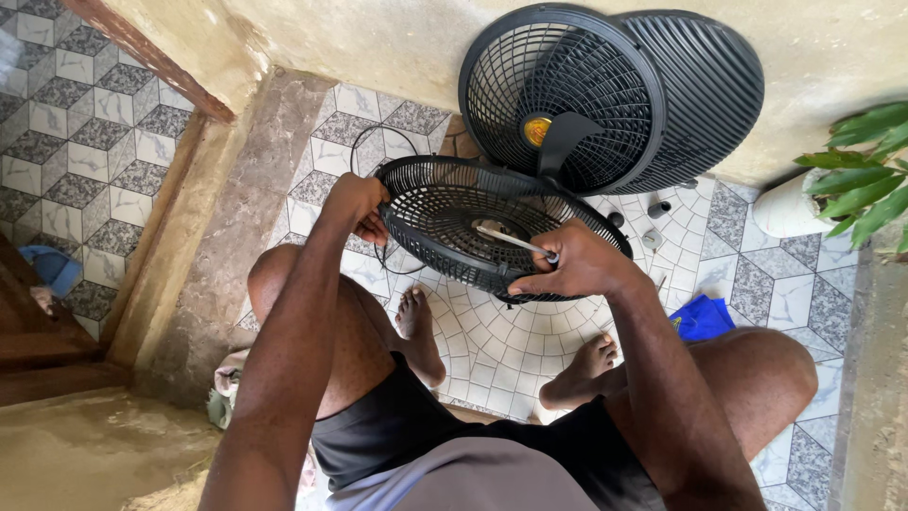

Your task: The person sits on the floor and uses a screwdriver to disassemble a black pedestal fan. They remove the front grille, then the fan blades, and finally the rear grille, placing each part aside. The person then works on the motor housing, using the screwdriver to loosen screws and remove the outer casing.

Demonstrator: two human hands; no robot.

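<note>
Left hand (pixel 357 203) is gripping the fan guard (pixel 454 222) rim at 9 o'clock, right hand (pixel 577 265) fingers clenching a screwdriver (pixel 515 242) at 3; slipping tip could skid across grille.

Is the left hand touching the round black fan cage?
Touching. The head view shows the left hand with its fingers curled over the rim of the black fan cage, with no gap between them.

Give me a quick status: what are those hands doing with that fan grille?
Left hand grips black fan grille rim. Right hand holds screwdriver over it, tip inside. Two more grilles lean against wall behind.
</note>
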